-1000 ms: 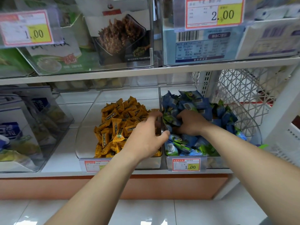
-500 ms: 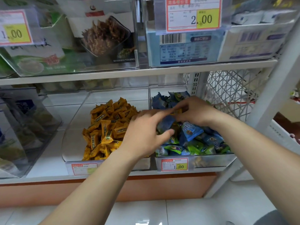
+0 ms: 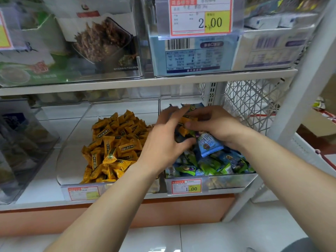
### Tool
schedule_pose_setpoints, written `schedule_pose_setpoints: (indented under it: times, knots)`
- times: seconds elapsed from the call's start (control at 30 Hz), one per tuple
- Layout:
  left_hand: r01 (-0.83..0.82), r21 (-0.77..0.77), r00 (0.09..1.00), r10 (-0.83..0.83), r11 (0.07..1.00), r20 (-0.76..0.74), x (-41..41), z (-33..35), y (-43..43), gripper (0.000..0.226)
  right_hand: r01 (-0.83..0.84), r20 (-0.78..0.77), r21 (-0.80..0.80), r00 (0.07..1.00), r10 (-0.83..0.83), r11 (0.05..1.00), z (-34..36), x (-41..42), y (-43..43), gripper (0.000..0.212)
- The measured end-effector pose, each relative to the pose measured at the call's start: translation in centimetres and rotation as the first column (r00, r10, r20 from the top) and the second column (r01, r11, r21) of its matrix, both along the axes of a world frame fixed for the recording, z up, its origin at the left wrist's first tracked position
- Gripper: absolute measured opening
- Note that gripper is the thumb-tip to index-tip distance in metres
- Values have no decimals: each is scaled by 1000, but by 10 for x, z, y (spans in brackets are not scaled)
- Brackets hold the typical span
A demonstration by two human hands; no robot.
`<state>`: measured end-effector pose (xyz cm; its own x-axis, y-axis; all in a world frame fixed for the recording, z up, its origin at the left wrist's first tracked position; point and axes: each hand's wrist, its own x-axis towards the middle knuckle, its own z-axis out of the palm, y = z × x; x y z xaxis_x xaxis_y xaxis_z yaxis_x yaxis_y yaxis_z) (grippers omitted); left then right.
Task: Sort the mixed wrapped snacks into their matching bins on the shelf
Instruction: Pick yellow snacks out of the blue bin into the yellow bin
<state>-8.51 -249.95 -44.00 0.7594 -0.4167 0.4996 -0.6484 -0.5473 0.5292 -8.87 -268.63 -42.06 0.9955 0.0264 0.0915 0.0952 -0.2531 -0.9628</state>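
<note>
Over the right bin point(image 3: 227, 180), at the shelf's point(image 3: 36, 197) front right, head view: right hand point(image 3: 218, 126) curled around a blue packet point(image 3: 209, 145). Orange snacks point(image 3: 183, 130) sit between it and the left hand point(image 3: 161, 144), whose fingers are spread and blurred, so its grip cannot be told. An orange pile point(image 3: 112, 148) fills the left bin point(image 3: 72, 160).

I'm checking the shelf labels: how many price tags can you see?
4: top-left tag, cut off by the edge; top-centre tag; tag under the yellow snacks; tag under the blue and green snacks. Others may be hidden.
</note>
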Motion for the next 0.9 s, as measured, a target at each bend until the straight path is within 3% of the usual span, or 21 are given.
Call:
schedule_pose_setpoints:
  times: [0.07,0.17,0.3,0.37,0.4,0.47,0.5,0.53,0.57,0.63,0.67,0.73,0.8,0.9]
  knots:
    - [54,-74,998,-56,996,-38,3,0,-1,68,-23,-3,87,1000,23,996,-2,-1,2,50]
    - [9,-154,995,-24,988,-96,7,5,-1,56,-25,-49,211,998,36,977,-4,-1,1,53]
    - [-77,-298,975,9,951,-224,10,15,8,33,9,-13,177,1000,-6,984,-2,2,-1,41]
    - [-142,-338,966,55,930,-254,16,20,21,29,61,31,6,998,-61,998,2,3,-6,30]
    - [-180,-318,965,104,931,-242,20,21,30,29,101,59,-182,994,-91,978,6,4,-11,25]
    - [-261,-200,958,227,944,-178,24,23,54,31,137,84,-624,991,-108,769,12,6,-18,17]
    - [-293,-107,951,278,950,-133,26,22,67,34,122,63,-756,992,-113,643,13,5,-17,14]
    - [-324,14,942,324,946,-91,28,20,79,38,110,52,-807,992,-115,580,14,5,-14,12]
    - [-358,159,926,372,920,-62,28,17,88,44,110,65,-806,993,-98,582,12,5,-9,10]
    - [-406,383,891,453,830,-36,26,13,97,55,61,86,-744,996,4,665,6,7,5,13]
    - [-423,416,882,472,805,-16,25,13,97,55,-11,45,-730,997,64,683,0,8,12,16]
    - [-412,372,900,436,832,22,19,15,88,48,-177,-100,-779,982,159,602,-12,14,18,23]
    - [-295,246,946,319,923,-63,10,15,74,43,-283,-226,-821,959,173,495,-22,18,18,31]
    - [-122,233,967,168,965,-189,-4,9,56,43,-256,-200,-842,966,166,474,-26,21,16,27]
